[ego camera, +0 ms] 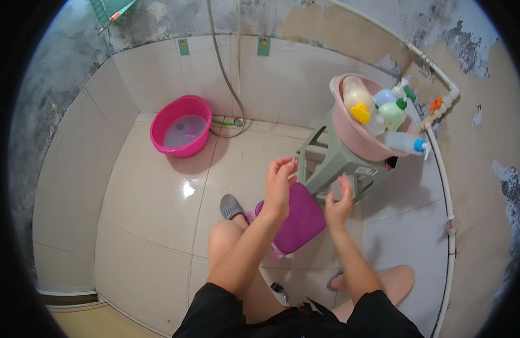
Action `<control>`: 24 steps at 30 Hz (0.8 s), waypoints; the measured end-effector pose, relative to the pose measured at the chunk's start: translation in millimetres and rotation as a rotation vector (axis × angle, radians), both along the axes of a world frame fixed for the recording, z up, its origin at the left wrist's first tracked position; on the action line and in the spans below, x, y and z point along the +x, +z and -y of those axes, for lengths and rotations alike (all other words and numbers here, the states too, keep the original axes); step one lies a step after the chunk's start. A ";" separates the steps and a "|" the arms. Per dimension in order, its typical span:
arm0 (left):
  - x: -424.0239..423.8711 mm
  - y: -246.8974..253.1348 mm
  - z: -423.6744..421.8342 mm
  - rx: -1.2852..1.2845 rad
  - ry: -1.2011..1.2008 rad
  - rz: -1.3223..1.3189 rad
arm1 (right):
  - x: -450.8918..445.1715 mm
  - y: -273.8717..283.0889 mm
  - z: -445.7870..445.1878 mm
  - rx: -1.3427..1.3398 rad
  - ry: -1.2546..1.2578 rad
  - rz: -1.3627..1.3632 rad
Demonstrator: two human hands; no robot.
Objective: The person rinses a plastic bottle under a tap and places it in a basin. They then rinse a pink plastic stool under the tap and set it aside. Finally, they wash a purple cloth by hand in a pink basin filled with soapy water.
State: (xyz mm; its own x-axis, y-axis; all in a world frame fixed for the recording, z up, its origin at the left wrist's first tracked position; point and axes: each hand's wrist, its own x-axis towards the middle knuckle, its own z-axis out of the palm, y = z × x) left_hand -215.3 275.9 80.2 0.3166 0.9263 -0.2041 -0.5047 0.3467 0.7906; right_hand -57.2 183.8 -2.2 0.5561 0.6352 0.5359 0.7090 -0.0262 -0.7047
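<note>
My left hand (279,188) is raised over the left edge of a purple plastic stool top (300,219), its fingers loosely curled and holding nothing. To its right my right hand (340,203) hangs in the air near a grey-green plastic stool (333,154), thumb and fingers apart, also holding nothing. The purple top is between my knees, with pink parts (279,253) showing below its edge. On the grey-green stool rests a light pink basin (355,137). It holds several bottles, among them a cream bottle with a yellow cap (358,95) and a green pump bottle (393,114).
A bright pink basin (156,126) with cloudy water stands on the tiled floor at far left. Beside it lie a shower head (238,121) and its hose (222,63). White pipes (443,181) run along the right wall. A small black-and-silver object (278,287) is below me.
</note>
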 end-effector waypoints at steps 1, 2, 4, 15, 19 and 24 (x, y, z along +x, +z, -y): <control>-1.7 1.0 -0.3 -0.004 0.000 -0.010 | -11.2 -44.7 14.1 -0.047 -0.077 -0.186; 1.2 2.0 1.3 -0.008 -0.011 -0.011 | -13.0 -104.6 33.1 -0.216 -0.284 -0.211; -3.2 -1.1 -0.3 -0.001 0.006 -0.031 | -36.0 -153.6 58.7 -0.240 -0.248 -0.751; 20.6 -44.8 29.3 0.173 -0.504 -0.437 | -42.6 -151.0 91.6 -0.609 0.128 -1.712; 32.9 -68.5 50.3 0.726 -0.687 -0.994 | -27.7 -97.5 124.1 -0.751 0.048 -1.292; 40.9 -86.4 72.7 0.886 -0.677 -1.443 | 9.6 -36.2 180.4 -0.656 0.108 -1.095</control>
